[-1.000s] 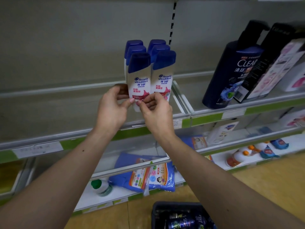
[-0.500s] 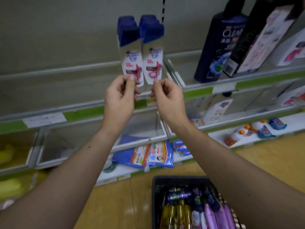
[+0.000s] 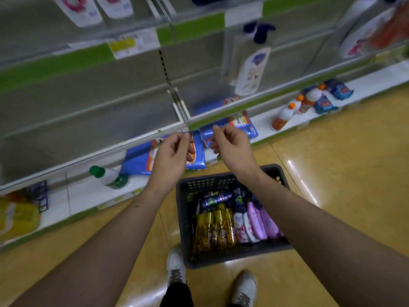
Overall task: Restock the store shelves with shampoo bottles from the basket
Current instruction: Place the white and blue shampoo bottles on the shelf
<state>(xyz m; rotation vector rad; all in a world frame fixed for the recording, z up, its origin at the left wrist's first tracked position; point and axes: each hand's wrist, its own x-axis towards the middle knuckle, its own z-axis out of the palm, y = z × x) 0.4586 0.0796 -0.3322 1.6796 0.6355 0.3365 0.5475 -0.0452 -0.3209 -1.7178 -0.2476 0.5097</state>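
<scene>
A dark plastic basket stands on the floor below my arms, holding several bottles: gold ones, pink and lilac ones and dark ones. My left hand and my right hand hover side by side above the basket's far rim, fingers loosely curled, holding nothing. The white shampoo bottles stand on the upper shelf at the top edge, only their bottoms showing.
Grey shelves with green price strips fill the left and top. Blue refill packs, a green-capped bottle and orange-capped bottles lie on the white bottom shelf. My shoes stand on the yellow floor beside the basket.
Both hands have let go of the white shampoo bottles on the upper shelf and come down. The view has tilted down to the basket on the floor.
</scene>
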